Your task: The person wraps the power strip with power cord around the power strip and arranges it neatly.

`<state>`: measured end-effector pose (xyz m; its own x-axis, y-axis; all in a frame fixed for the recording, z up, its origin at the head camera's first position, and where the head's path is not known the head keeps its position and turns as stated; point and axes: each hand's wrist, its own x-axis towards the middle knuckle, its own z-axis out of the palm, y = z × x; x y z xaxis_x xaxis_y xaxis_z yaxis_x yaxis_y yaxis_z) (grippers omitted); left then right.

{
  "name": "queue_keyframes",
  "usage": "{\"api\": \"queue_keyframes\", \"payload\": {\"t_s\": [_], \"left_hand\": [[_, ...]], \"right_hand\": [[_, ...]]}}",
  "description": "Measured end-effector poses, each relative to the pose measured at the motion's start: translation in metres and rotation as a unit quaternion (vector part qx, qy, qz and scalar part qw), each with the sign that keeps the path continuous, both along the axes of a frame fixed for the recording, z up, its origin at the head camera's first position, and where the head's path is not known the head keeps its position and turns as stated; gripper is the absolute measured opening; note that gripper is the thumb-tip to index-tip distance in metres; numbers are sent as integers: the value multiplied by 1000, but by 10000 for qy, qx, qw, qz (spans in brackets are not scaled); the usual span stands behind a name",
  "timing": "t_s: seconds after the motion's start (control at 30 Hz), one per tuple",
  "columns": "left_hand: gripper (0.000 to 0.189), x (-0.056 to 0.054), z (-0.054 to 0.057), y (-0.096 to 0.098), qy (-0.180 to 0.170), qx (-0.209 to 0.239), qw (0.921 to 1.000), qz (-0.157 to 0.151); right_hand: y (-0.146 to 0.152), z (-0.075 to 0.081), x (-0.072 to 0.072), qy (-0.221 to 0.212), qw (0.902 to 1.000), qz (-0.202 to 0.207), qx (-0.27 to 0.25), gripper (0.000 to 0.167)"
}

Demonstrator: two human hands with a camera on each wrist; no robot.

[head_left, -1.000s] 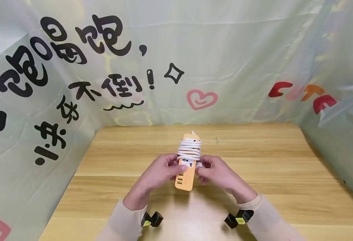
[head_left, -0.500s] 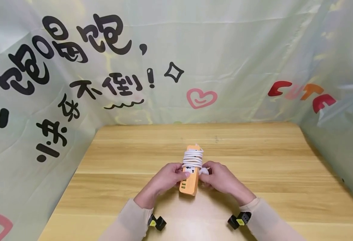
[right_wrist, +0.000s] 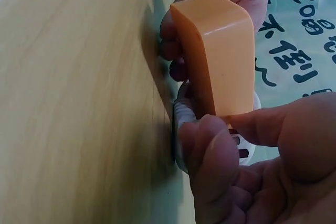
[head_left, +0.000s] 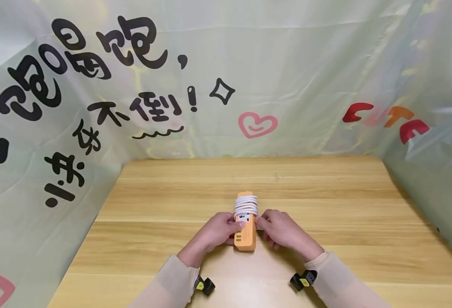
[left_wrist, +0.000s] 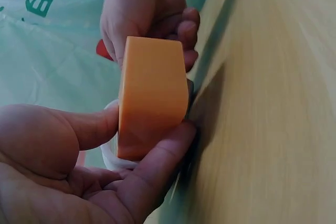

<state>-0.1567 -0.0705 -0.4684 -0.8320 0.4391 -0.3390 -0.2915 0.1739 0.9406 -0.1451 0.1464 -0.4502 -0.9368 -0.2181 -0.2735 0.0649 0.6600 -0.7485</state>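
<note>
An orange power strip [head_left: 245,237] with a white cord [head_left: 246,205] wound round its far half is between the two hands. My left hand [head_left: 220,229] grips it from the left, thumb on the socket face and fingers at the underside. In the left wrist view the strip's plain orange end [left_wrist: 152,93] faces the camera. My right hand [head_left: 281,229] is at the right side, thumb and forefinger pinching the cord's white plug [right_wrist: 242,145]. Dark prongs show beside the thumb in the right wrist view. Much of the plug is hidden by the fingers.
The wooden table [head_left: 164,192] extends around both hands. A pale printed curtain [head_left: 307,77] encloses the back and sides. Black wrist cameras hang under both sleeves, close to the table's surface.
Both hands have brought the power strip lower and nearer the body. The strip has turned straighter. The plug, seen plainly by the right hand half a second ago, is now mostly covered.
</note>
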Motion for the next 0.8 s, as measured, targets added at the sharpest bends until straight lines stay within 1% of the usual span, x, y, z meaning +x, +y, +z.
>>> {"api": "queue_keyframes", "payload": {"t_s": [0.17, 0.27, 0.37, 0.5, 0.73, 0.8], "left_hand": [[36, 0, 0, -1, 63, -171, 9998, 91], [37, 0, 1, -3, 140, -315, 9993, 122], [37, -1, 3, -5, 216, -500, 9985, 80], [39, -2, 6, -8, 245, -726, 9971, 25], [50, -4, 10, -11, 212, -750, 9969, 107], [56, -4, 11, -11, 240, -819, 9963, 127]], "right_hand": [[3, 0, -2, 18, 9999, 1, 100, 31], [5, 1, -2, 108, 9999, -5, 75, 36], [6, 3, -3, 164, 9998, 3, 82, 44], [9, 6, -3, 113, 9998, 40, 151, 47], [10, 12, -3, 138, 9997, 17, 201, 54], [10, 13, -2, 133, 9997, 29, 194, 55]]}}
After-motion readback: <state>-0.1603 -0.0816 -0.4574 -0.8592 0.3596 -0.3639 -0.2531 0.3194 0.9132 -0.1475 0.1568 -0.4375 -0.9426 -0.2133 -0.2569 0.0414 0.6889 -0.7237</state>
